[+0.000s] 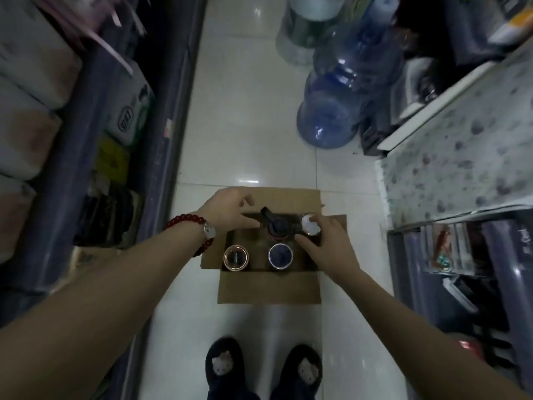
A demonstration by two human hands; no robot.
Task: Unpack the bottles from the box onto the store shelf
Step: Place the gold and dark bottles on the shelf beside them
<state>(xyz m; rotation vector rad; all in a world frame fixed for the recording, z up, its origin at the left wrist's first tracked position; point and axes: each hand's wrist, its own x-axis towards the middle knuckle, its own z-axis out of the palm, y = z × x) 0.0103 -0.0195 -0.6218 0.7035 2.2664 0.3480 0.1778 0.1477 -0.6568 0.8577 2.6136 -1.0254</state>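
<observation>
- Bottles stand upright in an open cardboard box (268,287) on the white tiled floor (245,111), at about 6 o'clock from the middle of the head view, just ahead of two dark slippers (225,368).
- Four tops show in the box: a copper-rimmed lid (236,257) at its 8 o'clock, a blue lid (280,256) just beside it, a dark bottle with a handle (276,226) behind that, and a white cap (310,224) at 2 o'clock.
- The left hand (230,210), a red bead bracelet (192,226) on its wrist, reaches over the box's far left edge with fingers curled towards the dark bottle; I cannot tell whether they grip it.
- The right hand (331,249) pinches the white cap's bottle, forefinger on the cap, thumb low against its side.
- Store shelves (161,111) run along 9 o'clock, stocked with blurred packs.
- Large blue water jugs (334,111) stand at 1 o'clock, well apart from the box.
- A speckled counter (461,145) sits at 3 o'clock.
</observation>
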